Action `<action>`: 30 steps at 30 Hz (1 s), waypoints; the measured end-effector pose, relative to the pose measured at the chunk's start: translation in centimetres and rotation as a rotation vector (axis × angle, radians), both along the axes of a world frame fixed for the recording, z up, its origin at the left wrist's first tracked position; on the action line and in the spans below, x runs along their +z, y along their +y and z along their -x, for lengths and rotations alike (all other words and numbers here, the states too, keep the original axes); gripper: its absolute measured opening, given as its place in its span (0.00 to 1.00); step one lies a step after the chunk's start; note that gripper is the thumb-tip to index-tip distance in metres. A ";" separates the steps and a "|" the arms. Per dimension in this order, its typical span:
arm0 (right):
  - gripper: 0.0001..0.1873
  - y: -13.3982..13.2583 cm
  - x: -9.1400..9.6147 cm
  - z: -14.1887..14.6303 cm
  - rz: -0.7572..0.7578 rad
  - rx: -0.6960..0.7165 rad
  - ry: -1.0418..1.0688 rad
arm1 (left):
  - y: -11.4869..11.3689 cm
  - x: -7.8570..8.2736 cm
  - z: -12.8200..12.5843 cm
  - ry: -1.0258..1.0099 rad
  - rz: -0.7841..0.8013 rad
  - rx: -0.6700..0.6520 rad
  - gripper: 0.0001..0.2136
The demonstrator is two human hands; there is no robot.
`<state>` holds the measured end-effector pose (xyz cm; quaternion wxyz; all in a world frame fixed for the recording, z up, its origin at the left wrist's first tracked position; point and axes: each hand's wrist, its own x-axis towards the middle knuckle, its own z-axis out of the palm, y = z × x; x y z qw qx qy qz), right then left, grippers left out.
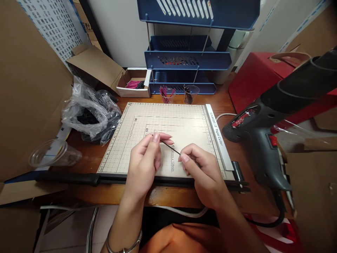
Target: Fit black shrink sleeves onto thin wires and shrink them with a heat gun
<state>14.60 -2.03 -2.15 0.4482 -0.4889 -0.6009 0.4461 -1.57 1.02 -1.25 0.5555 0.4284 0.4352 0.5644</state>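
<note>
A thin black strand (170, 147), like a short wire or tube, runs between my two hands above a paper cutter (163, 119) with a printed grid. My left hand (145, 163) pinches its upper left end between thumb and forefinger. The lower right end is pinched in my right hand (201, 168), where the fingertips hide it. Both hands hover over the near half of the board. The cutter's black handle (71, 177) lies along the front edge, pointing left.
A heat gun (265, 137) stands at the right. Behind the board are a cup of pink strands (166, 95), a cup of dark pieces (190, 94), an open white box (134, 89) and blue shelves (188, 60). At the left are a plastic bag (91, 116) and clear cups (56, 154).
</note>
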 end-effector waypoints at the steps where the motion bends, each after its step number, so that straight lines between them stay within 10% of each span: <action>1: 0.18 0.0 0.0 0.0 0.001 0.003 0.000 | 0.0 0.0 0.0 -0.001 0.000 0.003 0.15; 30: 0.19 -0.1 0.1 -0.1 0.023 -0.009 -0.001 | -0.4 0.2 0.0 0.013 -0.014 -0.022 0.14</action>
